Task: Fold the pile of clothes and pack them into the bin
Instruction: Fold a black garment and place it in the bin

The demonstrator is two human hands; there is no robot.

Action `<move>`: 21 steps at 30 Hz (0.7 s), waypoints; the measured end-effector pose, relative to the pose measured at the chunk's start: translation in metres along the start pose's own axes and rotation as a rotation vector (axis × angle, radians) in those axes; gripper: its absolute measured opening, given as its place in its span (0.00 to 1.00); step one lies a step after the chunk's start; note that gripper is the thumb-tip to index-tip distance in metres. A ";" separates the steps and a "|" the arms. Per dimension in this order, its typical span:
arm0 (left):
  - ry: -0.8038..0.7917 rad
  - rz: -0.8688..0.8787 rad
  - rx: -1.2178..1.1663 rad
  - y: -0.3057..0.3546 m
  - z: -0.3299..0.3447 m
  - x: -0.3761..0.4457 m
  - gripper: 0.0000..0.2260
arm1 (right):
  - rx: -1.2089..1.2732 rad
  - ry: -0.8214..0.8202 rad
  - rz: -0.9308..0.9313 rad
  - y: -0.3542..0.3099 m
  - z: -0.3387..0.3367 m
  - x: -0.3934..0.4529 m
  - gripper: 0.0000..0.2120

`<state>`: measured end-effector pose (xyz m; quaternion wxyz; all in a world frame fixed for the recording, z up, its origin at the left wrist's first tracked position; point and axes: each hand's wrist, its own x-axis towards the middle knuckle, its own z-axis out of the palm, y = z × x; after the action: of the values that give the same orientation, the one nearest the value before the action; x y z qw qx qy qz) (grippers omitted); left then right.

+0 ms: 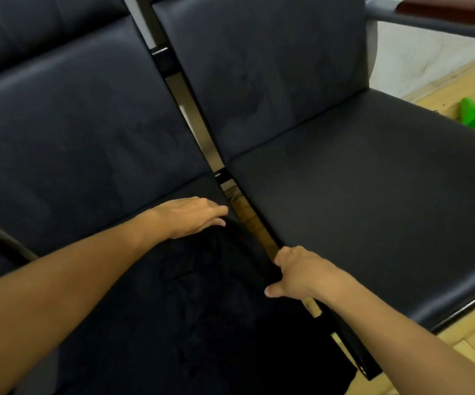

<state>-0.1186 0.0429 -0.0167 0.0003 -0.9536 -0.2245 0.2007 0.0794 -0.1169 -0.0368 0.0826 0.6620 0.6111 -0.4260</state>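
Two bare forearms enter from the bottom corners of the head view, uncovered from the frame edge down to the wrist, with no sleeve hem or cuff visible along their length. The left hand (193,216) and the right hand (302,273) are both ungloved. No watch, bracelet or ring can be made out on either wrist or on the fingers that show. Short, unpainted nails are visible on the left fingertips (222,222) and on the right thumb (269,292). The rest of the person lies outside the frame.
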 end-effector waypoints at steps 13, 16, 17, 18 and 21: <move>0.074 -0.444 -0.112 0.025 -0.112 -0.321 0.13 | 0.290 0.421 -0.730 -0.089 -0.052 -0.091 0.17; 0.267 -0.521 -0.225 0.055 -0.125 -0.394 0.13 | 0.037 0.266 -0.756 -0.133 -0.064 -0.144 0.15; 0.338 -0.542 -0.267 0.066 -0.128 -0.410 0.11 | -0.058 0.264 -0.767 -0.145 -0.068 -0.159 0.16; 0.399 -0.564 -0.310 0.078 -0.130 -0.424 0.09 | -0.153 0.287 -0.776 -0.157 -0.071 -0.174 0.17; 0.545 -0.652 -0.420 0.114 -0.129 -0.467 0.09 | -0.348 0.355 -0.820 -0.185 -0.075 -0.219 0.11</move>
<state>-0.4030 -0.2481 0.2699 -0.0709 -0.8306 -0.5398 -0.1173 -0.0248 -0.1866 0.2320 -0.0884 0.4051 0.8889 -0.1949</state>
